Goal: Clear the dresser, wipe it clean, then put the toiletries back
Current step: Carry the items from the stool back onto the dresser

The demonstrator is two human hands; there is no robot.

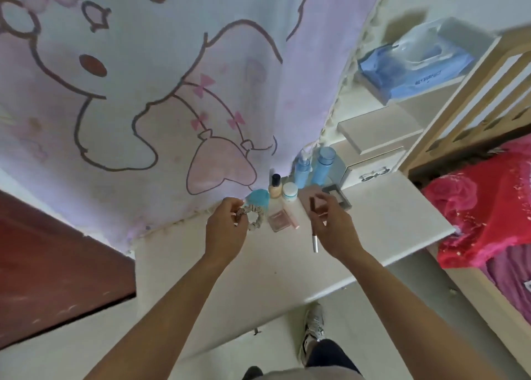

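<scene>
On the white dresser top [388, 224] a cluster of toiletries stands at the back edge: two blue bottles [319, 167], a foundation bottle [275, 186], a white jar [289, 192], a teal sponge [257, 197], a pink compact [278, 220] and a grey palette [339, 196]. My left hand [227, 230] pinches a pale scrunchie [254, 217] just above the surface. My right hand [333, 224] holds a slim brown pencil with a silver end [315, 237], pointing down at the dresser.
A cartoon-print curtain [143, 92] hangs behind the dresser. White drawer boxes [373, 161] and a blue wipes pack [413, 66] sit at the right rear. A wooden bed frame [471, 98] with red bedding [482, 204] stands to the right. My shoe [313, 325] is below.
</scene>
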